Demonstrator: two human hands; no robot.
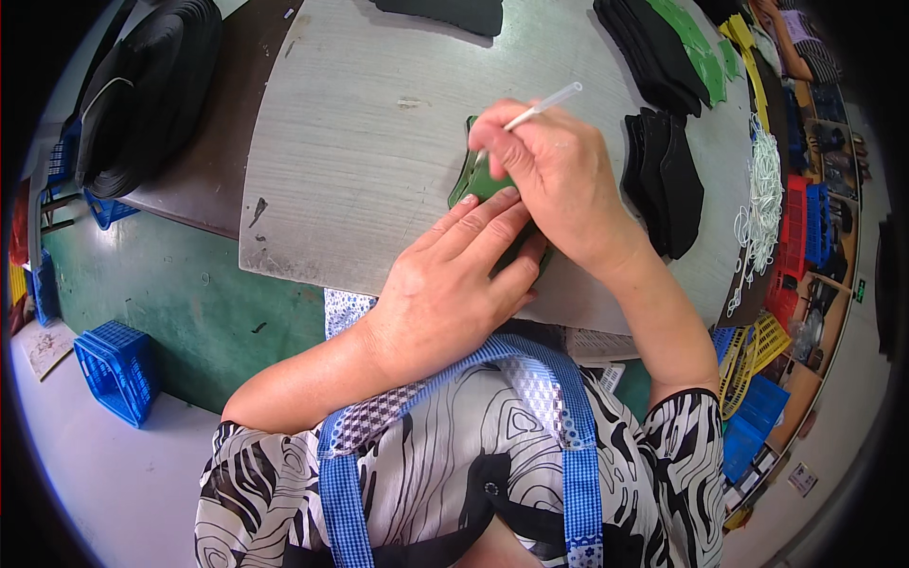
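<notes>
A green template-like piece [493, 186] lies on the grey worktable [360, 142], with dark material showing at its edges. My left hand [445, 275] rests flat on its near part, fingers stretched out and holding it down. My right hand [568, 180] is closed round a slim whitish pen refill [544, 105] with a clear end. The refill slants up to the right, and its lower tip points at the green piece near the left edge. My fingers partly hide the tip and much of the green piece.
Stacks of black cut pieces [663, 180] lie at the right, with more black pieces [653, 47] and green scraps [696, 43] beyond. White cords [760, 199] hang at the right edge. A large black roll [156, 85] stands at far left; a blue basket [118, 371] sits below.
</notes>
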